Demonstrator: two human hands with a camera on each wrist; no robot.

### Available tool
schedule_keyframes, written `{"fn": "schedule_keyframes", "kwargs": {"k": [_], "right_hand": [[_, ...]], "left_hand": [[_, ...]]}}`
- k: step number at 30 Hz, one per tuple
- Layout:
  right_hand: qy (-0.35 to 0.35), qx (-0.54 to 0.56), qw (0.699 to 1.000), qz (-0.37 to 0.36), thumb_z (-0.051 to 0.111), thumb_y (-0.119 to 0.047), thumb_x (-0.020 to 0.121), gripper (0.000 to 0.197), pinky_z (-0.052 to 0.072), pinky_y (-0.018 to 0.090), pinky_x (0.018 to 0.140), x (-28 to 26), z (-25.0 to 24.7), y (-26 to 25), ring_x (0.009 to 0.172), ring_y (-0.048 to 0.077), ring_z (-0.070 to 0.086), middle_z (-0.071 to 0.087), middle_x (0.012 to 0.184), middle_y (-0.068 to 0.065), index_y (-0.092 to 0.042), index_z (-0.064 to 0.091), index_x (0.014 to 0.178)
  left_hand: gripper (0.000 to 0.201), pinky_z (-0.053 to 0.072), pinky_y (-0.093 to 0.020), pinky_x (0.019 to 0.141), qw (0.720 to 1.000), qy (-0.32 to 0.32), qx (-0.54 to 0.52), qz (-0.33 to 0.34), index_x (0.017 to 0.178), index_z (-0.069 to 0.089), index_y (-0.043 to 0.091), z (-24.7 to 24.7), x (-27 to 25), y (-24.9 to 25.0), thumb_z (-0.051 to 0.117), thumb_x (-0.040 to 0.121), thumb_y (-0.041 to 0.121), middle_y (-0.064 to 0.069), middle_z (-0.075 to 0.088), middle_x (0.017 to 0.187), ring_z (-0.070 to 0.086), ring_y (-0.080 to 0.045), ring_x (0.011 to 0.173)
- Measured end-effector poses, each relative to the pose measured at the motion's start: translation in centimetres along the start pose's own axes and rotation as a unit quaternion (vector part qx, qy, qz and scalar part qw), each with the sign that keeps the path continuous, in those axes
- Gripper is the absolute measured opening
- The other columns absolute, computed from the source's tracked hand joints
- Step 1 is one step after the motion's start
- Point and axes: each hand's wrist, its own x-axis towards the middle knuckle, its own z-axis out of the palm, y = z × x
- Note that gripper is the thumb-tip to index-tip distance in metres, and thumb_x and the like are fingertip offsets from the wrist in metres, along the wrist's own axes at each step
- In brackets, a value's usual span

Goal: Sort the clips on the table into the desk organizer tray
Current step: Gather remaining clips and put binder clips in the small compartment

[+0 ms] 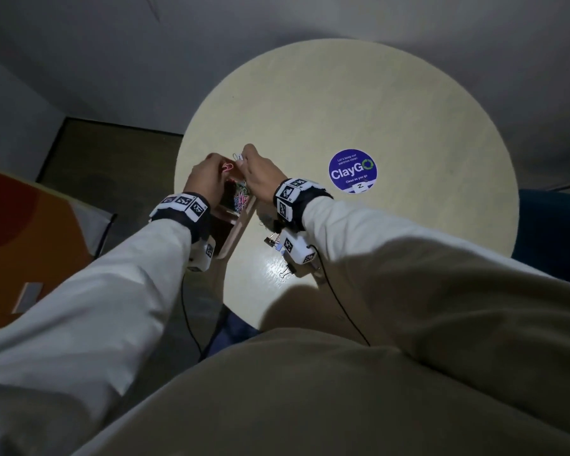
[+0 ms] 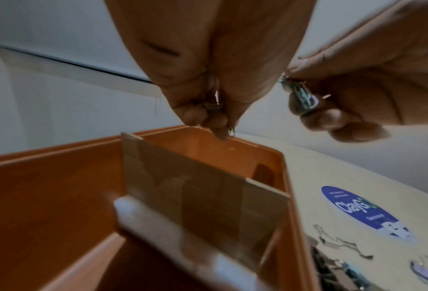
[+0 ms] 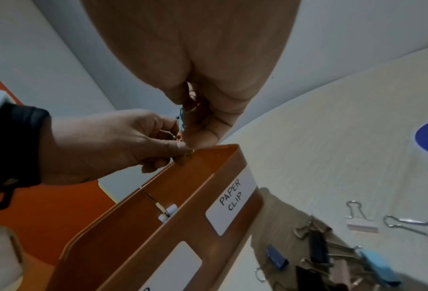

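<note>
An orange organizer tray (image 3: pixel 200 173) stands at the table's left edge, and its far compartment is labelled "PAPER CLIP" (image 3: pixel 229 198). Several coloured paper clips (image 1: pixel 241 199) lie in that compartment. Both hands hover just above the tray's far end, close together. My left hand (image 1: pixel 222 166) pinches a pink paper clip (image 1: pixel 227 167) between thumb and fingertips. My right hand (image 1: pixel 242 158) grips a small bunch of paper clips (image 2: pixel 302 96), seen blurred in the left wrist view. Loose binder clips (image 3: pixel 361 220) lie on the table beside the tray.
The round pale table (image 1: pixel 359 120) carries a blue "ClayGO" sticker (image 1: pixel 352 171) to the right of the hands. A cardboard divider (image 2: pixel 183 189) splits the tray. More binder clips (image 3: pixel 372 261) in blue, black and pink lie near the tray's long side. An orange panel (image 1: pixel 30 232) stands left of the table.
</note>
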Motion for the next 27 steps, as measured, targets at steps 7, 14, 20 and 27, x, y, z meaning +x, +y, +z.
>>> {"fn": "schedule_keyframes", "kwargs": {"k": [7, 14, 20, 27], "right_hand": [[-0.057, -0.129, 0.988, 0.071, 0.044, -0.007, 0.096, 0.029, 0.041, 0.034, 0.073, 2.3, 2.7, -0.5, 0.105, 0.038, 0.06, 0.061, 0.118, 0.024, 0.001, 0.046, 0.123], [-0.046, -0.112, 0.992, 0.04, 0.045, -0.004, 0.094, 0.034, 0.047, 0.032, 0.088, 1.7, 1.8, 0.5, 0.11, 0.033, 0.061, 0.065, 0.12, 0.017, -0.009, 0.059, 0.124], [0.024, -0.013, 0.999, 0.025, 0.045, -0.004, 0.093, 0.028, 0.051, 0.035, 0.085, -1.5, -1.0, 3.0, 0.096, 0.027, 0.064, 0.069, 0.107, 0.011, -0.012, 0.064, 0.111], [0.063, -0.004, 0.995, 0.075, 0.045, -0.005, 0.096, 0.023, 0.04, 0.007, 0.057, -8.0, -4.6, 9.8, 0.075, 0.013, 0.061, 0.067, 0.101, 0.01, -0.009, 0.064, 0.109]], "left_hand": [[0.035, 0.049, -0.044, 0.095, 0.992, -0.095, 0.055, -0.058, 0.126, 0.056, 0.007, 0.0, 0.8, -1.5, 0.046, 0.092, 0.0, -0.027, 0.063, 0.116, 0.06, -0.042, 0.108], [0.038, 0.049, -0.043, 0.096, 0.999, -0.023, 0.023, -0.019, 0.124, 0.06, 0.011, -0.1, 0.5, -1.6, 0.049, 0.09, -0.001, -0.017, 0.065, 0.119, 0.06, -0.036, 0.111], [0.019, 0.045, -0.045, 0.094, 0.996, 0.066, 0.009, 0.064, 0.107, 0.062, 0.017, 1.4, -0.9, 1.3, 0.054, 0.091, 0.012, -0.01, 0.062, 0.109, 0.058, -0.031, 0.103], [0.007, 0.042, -0.04, 0.089, 0.988, -0.024, 0.028, 0.147, 0.1, 0.061, 0.018, 6.7, -4.6, 6.7, 0.057, 0.094, 0.017, -0.006, 0.061, 0.099, 0.056, -0.028, 0.095]]}}
